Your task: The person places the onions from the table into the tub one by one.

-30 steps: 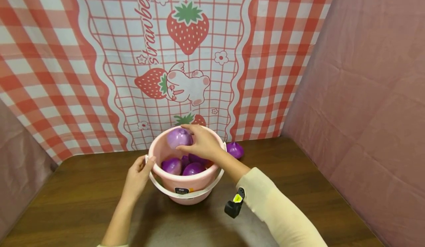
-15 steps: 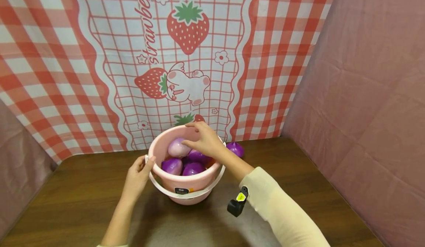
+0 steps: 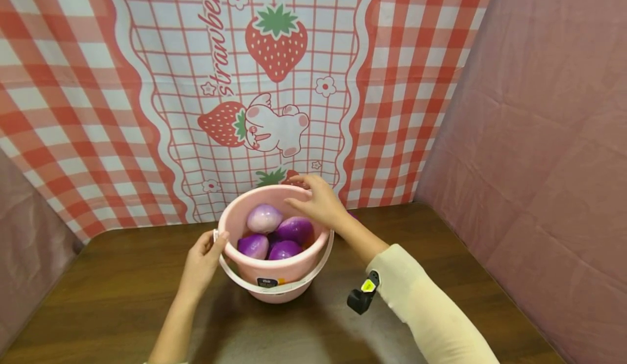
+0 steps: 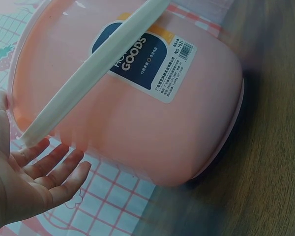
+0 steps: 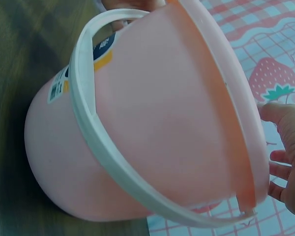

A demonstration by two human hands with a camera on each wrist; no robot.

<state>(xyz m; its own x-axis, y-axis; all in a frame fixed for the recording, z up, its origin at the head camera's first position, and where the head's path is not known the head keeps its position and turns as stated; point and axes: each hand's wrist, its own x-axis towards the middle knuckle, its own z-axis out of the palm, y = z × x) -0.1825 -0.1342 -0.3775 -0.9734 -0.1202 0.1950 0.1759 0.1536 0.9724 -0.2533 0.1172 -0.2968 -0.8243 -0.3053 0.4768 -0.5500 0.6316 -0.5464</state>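
Note:
A pink bucket (image 3: 299,271) stands on the table. Inside it lie several shiny purple onions: a pale one (image 3: 264,218) at the back, darker ones (image 3: 295,229) beside and in front of it. My left hand (image 3: 203,255) holds the bucket's left rim at the handle joint, thumb at the rim and fingers outside below it, as the left wrist view shows. Above the right back rim is my right hand (image 3: 320,201), holding nothing, its fingers parted and loosely bent. Another onion (image 3: 352,215) on the table is mostly hidden behind that wrist.
The bucket's white handle (image 3: 286,288) hangs down at the front. A strawberry-print checked cloth (image 3: 401,108) hangs right behind the wooden table (image 3: 416,255). Pink cloth (image 3: 548,162) walls the right side, with similar cloth on the left.
My right hand let go of the pale onion, which dropped into the bucket at the back. The hand then drew away to the right, toward the rim. My left hand stayed in place.

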